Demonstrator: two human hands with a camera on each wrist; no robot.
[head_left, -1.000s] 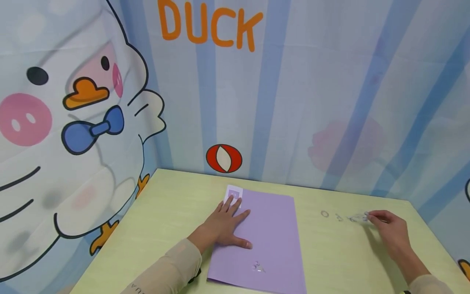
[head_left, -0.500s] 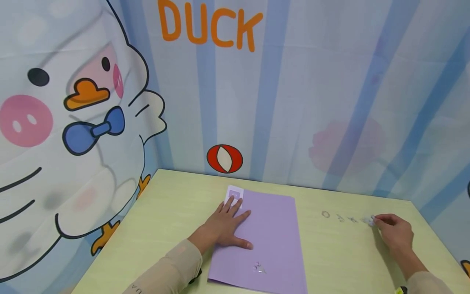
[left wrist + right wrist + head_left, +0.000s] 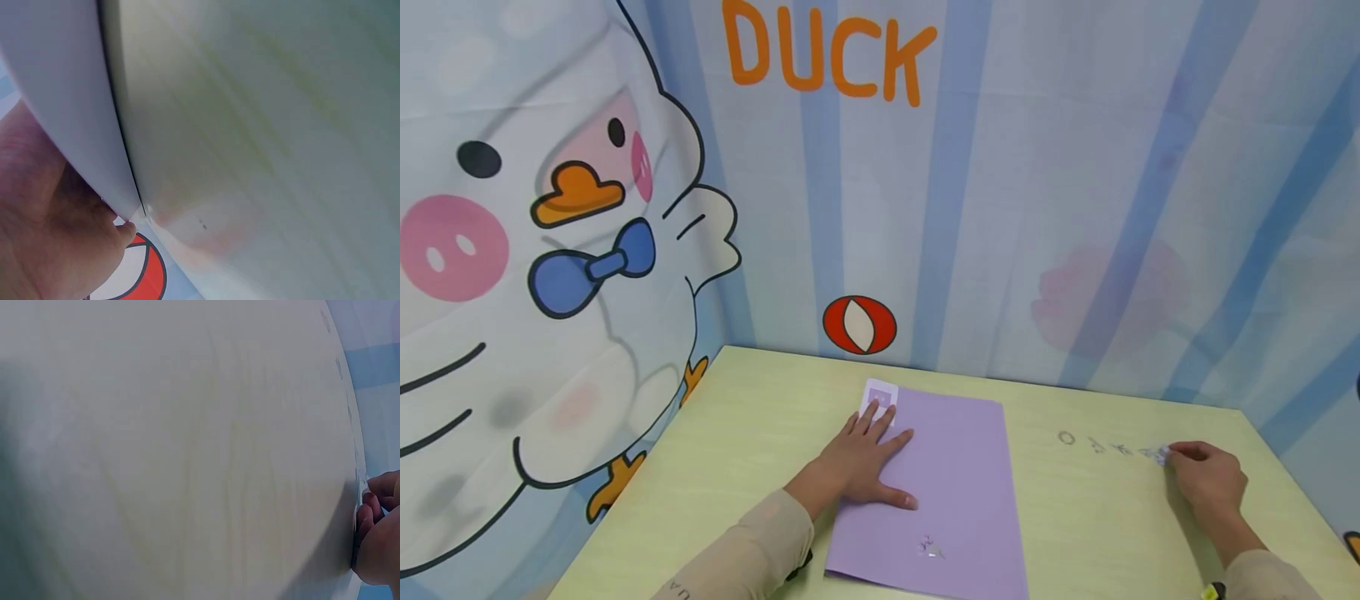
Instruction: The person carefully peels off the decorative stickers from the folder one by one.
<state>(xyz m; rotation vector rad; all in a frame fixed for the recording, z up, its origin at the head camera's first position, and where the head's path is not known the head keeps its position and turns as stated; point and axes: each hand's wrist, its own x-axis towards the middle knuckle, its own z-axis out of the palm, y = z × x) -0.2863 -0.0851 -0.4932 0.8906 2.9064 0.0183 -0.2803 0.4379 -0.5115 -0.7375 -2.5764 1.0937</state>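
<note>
My left hand (image 3: 868, 467) lies with fingers spread on a purple folder (image 3: 958, 467), its fingertips over a small white label (image 3: 880, 392) at the top left corner. In the left wrist view that hand (image 3: 56, 219) shows beside the folder's pale edge (image 3: 69, 81). At the right, my right hand (image 3: 1210, 479) pinches a small whitish, see-through piece (image 3: 1163, 455) close over the table; its exact kind I cannot tell. Left of it runs a row of small grey marks (image 3: 1097, 446), starting with a ring shape (image 3: 1067, 437). Curled fingers (image 3: 370, 509) show at the right wrist view's edge.
A small shiny piece (image 3: 932, 547) with dark marks lies on the folder's lower part. The pale yellow-green table (image 3: 760, 400) ends at a striped cloth backdrop (image 3: 880, 208) with a printed duck (image 3: 617, 367). A yellow-and-dark band (image 3: 1213, 591) sits at the right wrist.
My right hand has moved slightly right and down toward the head camera, with the whitish piece. More of the grey marks now show left of its fingers. The left hand stays on the folder.
</note>
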